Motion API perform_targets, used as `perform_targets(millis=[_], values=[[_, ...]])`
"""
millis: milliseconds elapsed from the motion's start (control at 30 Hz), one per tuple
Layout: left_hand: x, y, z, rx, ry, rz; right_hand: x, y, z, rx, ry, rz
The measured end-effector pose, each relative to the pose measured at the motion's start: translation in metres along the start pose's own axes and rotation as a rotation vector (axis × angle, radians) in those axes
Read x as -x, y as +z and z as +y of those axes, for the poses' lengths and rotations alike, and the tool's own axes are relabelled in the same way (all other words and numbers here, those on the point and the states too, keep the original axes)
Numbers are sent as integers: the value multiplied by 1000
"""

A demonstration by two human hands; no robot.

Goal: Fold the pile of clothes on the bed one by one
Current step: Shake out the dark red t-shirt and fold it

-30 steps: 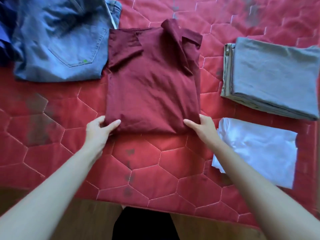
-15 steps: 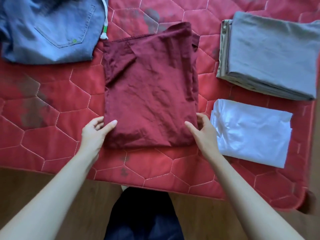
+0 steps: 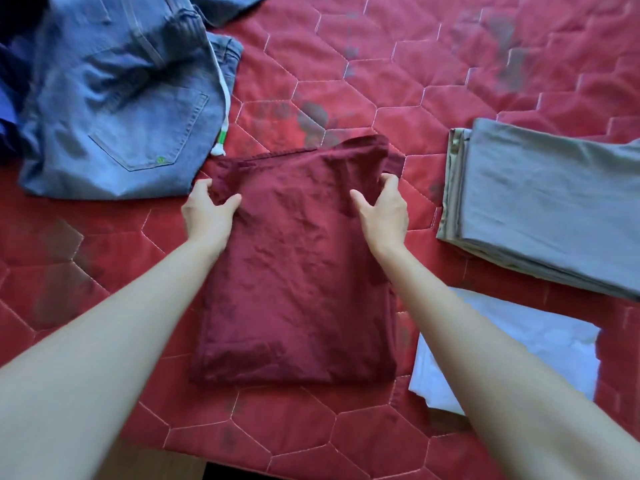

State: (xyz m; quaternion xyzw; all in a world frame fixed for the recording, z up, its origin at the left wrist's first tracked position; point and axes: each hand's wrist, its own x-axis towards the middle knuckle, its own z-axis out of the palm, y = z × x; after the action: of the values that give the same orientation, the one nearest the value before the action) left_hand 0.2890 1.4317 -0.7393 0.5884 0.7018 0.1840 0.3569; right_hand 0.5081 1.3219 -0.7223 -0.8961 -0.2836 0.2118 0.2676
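Observation:
A maroon shirt [image 3: 298, 271], folded into a long rectangle, lies in the middle of the red quilted bed [image 3: 398, 98]. My left hand [image 3: 207, 209] grips its far left corner, thumb on top and fingers curled over the edge. At the far right corner my right hand [image 3: 384, 209] holds the cloth the same way. Unfolded blue jeans [image 3: 121, 105] lie in a heap at the far left.
A folded grey garment [image 3: 554, 209] sits at the right. A folded white garment [image 3: 554, 348] lies near the front right, partly under my right forearm. A dark blue cloth [image 3: 10, 98] shows at the left edge. The bed's front edge is close to me.
Both hands left the shirt's near edge and reached forward to its far corners, where they now grip the cloth. The camera view shifted too.

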Motion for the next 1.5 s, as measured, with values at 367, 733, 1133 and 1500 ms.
perform_targets(millis=[367,733,1133,1500], values=[[-10,-23,25,658,-39,-303,-7,-15,-7,-314,35,189],[-29,6,36,-164,271,163,-33,-13,11,8,-20,403],[29,72,12,-686,931,-377,-34,53,-4,566,-198,156],[21,71,5,-702,963,-328,-31,33,6,179,110,473]])
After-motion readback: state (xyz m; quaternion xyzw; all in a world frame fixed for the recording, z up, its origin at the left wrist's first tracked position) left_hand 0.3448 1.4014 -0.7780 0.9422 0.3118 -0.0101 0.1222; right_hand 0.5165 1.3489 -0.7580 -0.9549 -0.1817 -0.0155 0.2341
